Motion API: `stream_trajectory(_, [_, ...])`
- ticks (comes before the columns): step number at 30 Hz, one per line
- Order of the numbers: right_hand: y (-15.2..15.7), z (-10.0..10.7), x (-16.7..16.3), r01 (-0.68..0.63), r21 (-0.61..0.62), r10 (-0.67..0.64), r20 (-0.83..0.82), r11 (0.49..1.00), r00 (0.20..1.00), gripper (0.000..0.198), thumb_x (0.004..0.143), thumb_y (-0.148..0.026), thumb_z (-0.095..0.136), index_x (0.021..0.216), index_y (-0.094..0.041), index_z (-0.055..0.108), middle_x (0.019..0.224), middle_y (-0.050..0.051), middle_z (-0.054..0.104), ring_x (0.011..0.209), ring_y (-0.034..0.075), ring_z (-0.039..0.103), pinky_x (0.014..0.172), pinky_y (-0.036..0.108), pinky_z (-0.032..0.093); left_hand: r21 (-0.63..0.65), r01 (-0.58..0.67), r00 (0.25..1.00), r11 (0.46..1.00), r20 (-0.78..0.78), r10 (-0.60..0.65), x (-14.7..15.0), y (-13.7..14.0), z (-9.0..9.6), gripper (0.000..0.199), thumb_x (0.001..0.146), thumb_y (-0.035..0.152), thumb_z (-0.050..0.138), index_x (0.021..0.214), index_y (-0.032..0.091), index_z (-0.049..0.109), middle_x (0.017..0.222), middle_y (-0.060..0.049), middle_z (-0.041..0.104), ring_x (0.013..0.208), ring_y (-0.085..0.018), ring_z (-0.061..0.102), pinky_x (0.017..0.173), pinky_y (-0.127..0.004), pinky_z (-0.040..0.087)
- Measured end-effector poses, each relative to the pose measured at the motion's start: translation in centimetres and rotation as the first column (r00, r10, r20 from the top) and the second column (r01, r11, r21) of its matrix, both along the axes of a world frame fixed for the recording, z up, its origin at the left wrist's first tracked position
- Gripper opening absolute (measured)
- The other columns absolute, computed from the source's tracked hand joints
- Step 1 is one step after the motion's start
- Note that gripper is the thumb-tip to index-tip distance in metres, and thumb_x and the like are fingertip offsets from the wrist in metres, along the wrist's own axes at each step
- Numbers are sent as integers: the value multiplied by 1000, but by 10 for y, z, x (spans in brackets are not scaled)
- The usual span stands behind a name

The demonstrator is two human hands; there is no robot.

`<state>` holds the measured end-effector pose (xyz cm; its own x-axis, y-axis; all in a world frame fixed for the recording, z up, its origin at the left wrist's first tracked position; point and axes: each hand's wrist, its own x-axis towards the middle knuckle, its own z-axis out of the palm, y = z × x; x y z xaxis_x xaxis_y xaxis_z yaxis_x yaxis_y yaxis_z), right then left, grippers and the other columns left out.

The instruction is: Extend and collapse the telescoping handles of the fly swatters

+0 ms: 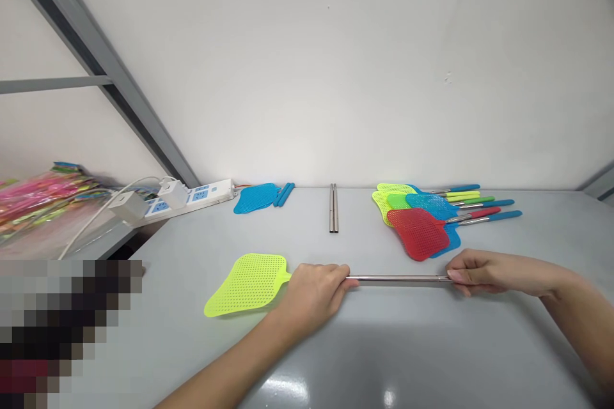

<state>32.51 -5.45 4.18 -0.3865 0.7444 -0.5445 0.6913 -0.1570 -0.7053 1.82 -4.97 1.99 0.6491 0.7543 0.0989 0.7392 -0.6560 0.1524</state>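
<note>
A yellow-green fly swatter [250, 285] with a perforated paddle lies across the near part of the table, its paddle to the left. My left hand [314, 291] is closed around it just right of the paddle's neck. From there a bare metal rod [398, 278] runs right to my right hand [480, 273], whose fingers pinch its far end. Whatever part of the end sits inside the right fingers is hidden. Beyond the rod, two metal tubes [334, 208] lie side by side near the wall.
Finished-looking fly swatters in several colours, a red one [418, 233] on top, overlap at the back right. A blue paddle [256, 197] and blue handle grips [284, 195] lie at the back left. Beside them is a white power strip [211, 193] with plugs. Bagged colourful items [43, 198] sit far left.
</note>
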Motion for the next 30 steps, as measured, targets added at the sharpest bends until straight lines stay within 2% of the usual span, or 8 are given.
stream_trajectory(3, [2,-2,-7,-69,-140,55,-102,988,993,41,80,-52,38,62,-17,50,48,-6,22,45,8,19,44,23,15,12,17,1000,1000,-2,-17,3,-3,-2,35,89,36,23,69,18,45,64,2,58,56,-13,55,47,-24,23])
stream_trajectory(6, [4,-4,-11,-106,-179,82,-139,978,987,42,80,-52,38,62,-16,49,45,-7,22,42,7,17,42,22,13,19,30,1000,999,0,-30,4,-4,-4,33,89,35,25,70,18,45,64,2,58,56,-12,55,47,-24,24])
stream_trajectory(10, [4,-4,-11,-110,-168,83,-161,980,984,41,81,-50,38,62,-15,50,45,-7,23,42,7,18,43,22,14,30,34,999,999,15,-34,4,-3,-4,33,89,35,25,69,18,45,62,3,56,55,-12,53,47,-24,25])
stream_trajectory(17, [3,-1,-15,-18,-59,16,-39,998,999,38,79,-50,41,72,-16,57,54,-5,30,50,8,25,47,21,20,36,2,997,999,79,-5,1,6,2,35,88,38,26,70,18,48,63,2,54,60,-12,50,54,-25,29])
stream_trajectory(21, [3,-1,-15,-7,-40,6,-12,999,1000,39,80,-50,39,76,-17,58,55,-4,29,51,9,25,48,23,21,36,-8,995,999,103,4,-5,12,7,31,87,39,31,74,18,50,70,0,54,66,-13,48,62,-26,32])
stream_trajectory(24, [3,-2,-10,9,-26,-9,37,1000,999,38,81,-50,39,77,-18,59,54,-4,27,51,9,24,48,23,21,16,-1,997,1000,79,-1,-12,16,9,30,87,35,33,71,17,50,69,1,54,65,-13,47,65,-27,32])
stream_trajectory(27, [4,-2,-8,-13,-13,13,30,1000,999,35,81,-48,40,72,-18,55,55,-4,27,51,9,23,48,24,19,-20,24,998,1000,56,-23,-17,20,10,31,88,32,31,66,17,46,65,2,53,62,-12,47,64,-26,33])
stream_trajectory(30, [3,-1,-15,-61,7,61,-40,998,997,33,80,-46,42,65,-18,47,57,-4,29,51,9,23,46,24,19,-46,39,997,998,69,-36,-15,19,11,30,88,32,31,66,17,44,67,2,53,61,-11,48,57,-23,32])
